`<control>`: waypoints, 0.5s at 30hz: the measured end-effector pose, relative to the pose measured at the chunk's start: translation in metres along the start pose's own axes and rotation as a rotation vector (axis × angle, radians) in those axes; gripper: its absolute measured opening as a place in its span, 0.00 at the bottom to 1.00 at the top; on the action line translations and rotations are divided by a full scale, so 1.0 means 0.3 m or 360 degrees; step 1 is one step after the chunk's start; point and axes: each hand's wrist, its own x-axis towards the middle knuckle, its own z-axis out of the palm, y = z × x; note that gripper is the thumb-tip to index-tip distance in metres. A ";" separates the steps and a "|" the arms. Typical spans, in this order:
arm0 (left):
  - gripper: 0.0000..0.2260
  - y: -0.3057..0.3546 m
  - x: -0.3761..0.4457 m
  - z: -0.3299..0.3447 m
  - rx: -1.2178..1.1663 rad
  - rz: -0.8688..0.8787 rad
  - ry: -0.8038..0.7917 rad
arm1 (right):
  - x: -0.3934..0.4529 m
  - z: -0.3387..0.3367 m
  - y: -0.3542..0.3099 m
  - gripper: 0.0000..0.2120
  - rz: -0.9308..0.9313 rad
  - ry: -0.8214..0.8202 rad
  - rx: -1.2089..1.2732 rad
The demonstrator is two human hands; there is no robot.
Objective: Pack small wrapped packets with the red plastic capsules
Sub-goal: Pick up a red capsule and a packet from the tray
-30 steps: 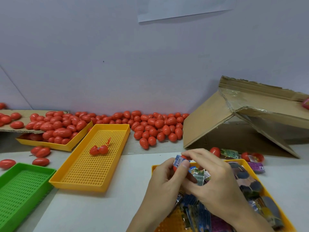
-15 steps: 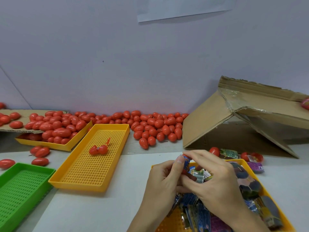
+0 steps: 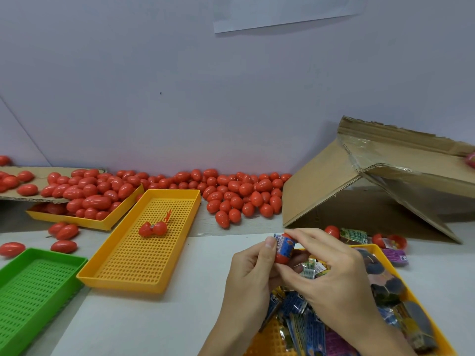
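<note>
Well into the batch, by the look of it: a long heap of closed red capsules (image 3: 239, 194) against the wall far beyond the fingers, yet plenty of wrapped packets (image 3: 303, 330) left in the yellow tray (image 3: 380, 249) under the right hand (image 3: 331, 276). Right now, one red capsule (image 3: 284, 249) with a blue packet (image 3: 280, 241) half tucked in, pinched between left hand (image 3: 253, 268) thumb and right fingers (image 3: 299, 233) above the tray's far rim. Open table (image 3: 159, 317) left of the fingers, up to the perforated yellow tray (image 3: 144, 242); tilted cardboard box (image 3: 359, 181) just beyond on the right.
</note>
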 end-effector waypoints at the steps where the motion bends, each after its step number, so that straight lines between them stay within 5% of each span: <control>1: 0.17 -0.002 0.000 0.002 -0.0015 0.0001 0.0012 | 0.000 0.000 -0.002 0.25 0.0008 0.0004 0.0003; 15: 0.20 0.012 -0.008 -0.015 0.0048 -0.0141 -0.0145 | 0.007 -0.019 0.017 0.24 0.0052 -0.0206 0.0077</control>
